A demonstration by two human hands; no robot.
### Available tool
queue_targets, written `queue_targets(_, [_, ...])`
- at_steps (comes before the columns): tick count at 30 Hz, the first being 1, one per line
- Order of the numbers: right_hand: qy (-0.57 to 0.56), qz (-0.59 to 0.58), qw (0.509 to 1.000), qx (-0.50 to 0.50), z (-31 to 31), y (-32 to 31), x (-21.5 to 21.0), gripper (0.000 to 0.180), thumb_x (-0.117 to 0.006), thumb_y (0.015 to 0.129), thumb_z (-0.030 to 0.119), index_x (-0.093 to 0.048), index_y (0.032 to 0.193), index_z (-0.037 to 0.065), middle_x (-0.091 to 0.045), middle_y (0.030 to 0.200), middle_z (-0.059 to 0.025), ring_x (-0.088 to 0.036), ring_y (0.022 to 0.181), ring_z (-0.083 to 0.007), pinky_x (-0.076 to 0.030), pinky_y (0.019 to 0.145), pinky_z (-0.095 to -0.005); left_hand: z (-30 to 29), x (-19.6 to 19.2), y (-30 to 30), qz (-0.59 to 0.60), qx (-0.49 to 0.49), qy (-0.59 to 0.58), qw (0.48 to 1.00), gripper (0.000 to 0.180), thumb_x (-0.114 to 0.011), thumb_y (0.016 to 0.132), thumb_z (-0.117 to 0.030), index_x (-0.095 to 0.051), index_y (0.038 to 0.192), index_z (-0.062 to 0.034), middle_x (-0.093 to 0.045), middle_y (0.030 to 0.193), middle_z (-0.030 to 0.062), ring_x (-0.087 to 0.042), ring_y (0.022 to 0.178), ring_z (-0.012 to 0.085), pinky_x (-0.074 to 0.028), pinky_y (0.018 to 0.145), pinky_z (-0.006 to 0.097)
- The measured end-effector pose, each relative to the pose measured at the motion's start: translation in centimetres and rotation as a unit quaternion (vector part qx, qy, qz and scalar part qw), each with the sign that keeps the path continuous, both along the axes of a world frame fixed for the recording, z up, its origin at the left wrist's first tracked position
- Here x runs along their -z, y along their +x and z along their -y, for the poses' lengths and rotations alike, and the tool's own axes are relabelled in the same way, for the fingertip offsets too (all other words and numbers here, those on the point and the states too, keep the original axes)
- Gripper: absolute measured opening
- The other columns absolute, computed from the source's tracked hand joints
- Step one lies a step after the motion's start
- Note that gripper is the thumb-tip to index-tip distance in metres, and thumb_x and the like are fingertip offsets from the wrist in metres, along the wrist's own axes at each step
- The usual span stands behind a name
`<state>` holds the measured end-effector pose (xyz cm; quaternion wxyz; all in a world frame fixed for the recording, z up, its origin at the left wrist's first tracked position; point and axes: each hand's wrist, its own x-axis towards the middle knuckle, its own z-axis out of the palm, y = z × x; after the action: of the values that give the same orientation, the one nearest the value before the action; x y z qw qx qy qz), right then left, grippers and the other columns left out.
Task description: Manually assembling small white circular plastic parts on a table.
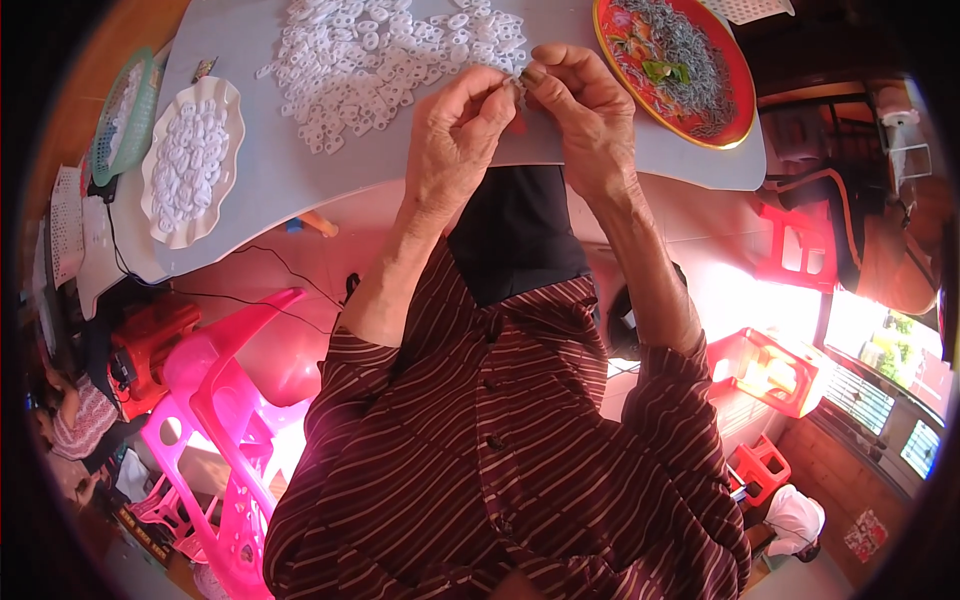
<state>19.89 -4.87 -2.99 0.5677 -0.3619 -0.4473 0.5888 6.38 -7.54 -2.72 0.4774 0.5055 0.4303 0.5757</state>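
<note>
Above the near edge of a grey table (285, 185), my left hand (460, 120) and my right hand (590, 115) meet with fingertips almost touching. Both are closed in a pinch on something tiny. The fingers cover most of it, so its kind is not clear. Just beyond my left hand spreads a heap of small white plastic pieces with holes (350, 85). To the right of my right hand lies a red round tray (640, 100) with many small grey metal-looking pieces (690, 75) and a patterned base.
A wavy-edged cream dish (232, 110) of white oval pieces sits at the table's left, beside a green basket (103, 150). Pink plastic chairs (205, 400) stand lower left. Red stools (800, 250) are on the right. Other people (90, 425) appear at both lower sides. A cable (200, 293) hangs left.
</note>
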Motion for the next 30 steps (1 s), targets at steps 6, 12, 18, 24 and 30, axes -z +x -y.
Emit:
queue_targets(6, [0.063,0.007,0.998,-0.027,0.2,0.1,0.3,0.021,-0.061,0.085,0.001,-0.057,0.105,0.0,-0.063,0.089,-0.0038,-0.059,0.083,-0.0088,-0.048,0.079,-0.0221,-0.2,0.8,-0.1,-0.016,-0.002,0.054,0.998,0.014,-0.06,0.088,-0.014,-0.058,0.088,-0.0002,-0.051,0.07,-0.0039,-0.045,0.065,0.0028,-0.038,0.058,0.017])
queue_targets(12, [0.065,0.085,0.994,-0.019,0.1,0.4,0.2,0.011,-0.061,0.087,0.007,-0.061,0.096,0.0,-0.06,0.078,0.001,-0.054,0.073,-0.0053,-0.045,0.069,-0.0185,-0.4,0.5,-0.8,-0.05,0.017,0.055,0.997,0.012,-0.059,0.088,-0.013,-0.058,0.085,-0.0005,-0.053,0.069,-0.0037,-0.048,0.065,0.0028,-0.039,0.058,0.018])
queue_targets(18, [0.075,0.149,0.985,-0.052,0.3,0.8,-0.2,0.013,-0.06,0.089,0.013,-0.061,0.087,0.001,-0.056,0.072,0.0031,-0.047,0.066,-0.0037,-0.04,0.061,-0.018,-0.4,0.3,-1.6,-0.033,0.094,0.033,0.994,0.013,-0.057,0.089,-0.013,-0.061,0.087,-0.0009,-0.057,0.074,-0.0028,-0.05,0.07,0.0037,-0.041,0.065,0.019])
queue_targets(24, [0.05,0.112,0.992,-0.02,0.9,0.0,-0.6,0.016,-0.06,0.09,0.015,-0.06,0.085,0.0,-0.059,0.071,0.0007,-0.048,0.064,-0.0036,-0.04,0.059,-0.0182,-0.2,0.5,-0.4,-0.047,0.039,0.091,0.994,0.011,-0.059,0.086,-0.01,-0.057,0.085,0.0005,-0.056,0.068,-0.0006,-0.05,0.064,0.0058,-0.042,0.061,0.02])
queue_targets(30, [0.063,0.144,0.987,-0.021,0.4,0.3,-0.5,0.019,-0.059,0.09,0.018,-0.06,0.085,0.0,-0.059,0.069,0.0002,-0.049,0.063,-0.0044,-0.041,0.059,-0.019,-0.4,0.7,-0.6,-0.082,0.013,0.117,0.99,0.011,-0.059,0.086,-0.011,-0.057,0.085,0.0001,-0.053,0.068,-0.0021,-0.049,0.064,0.006,-0.042,0.06,0.021])
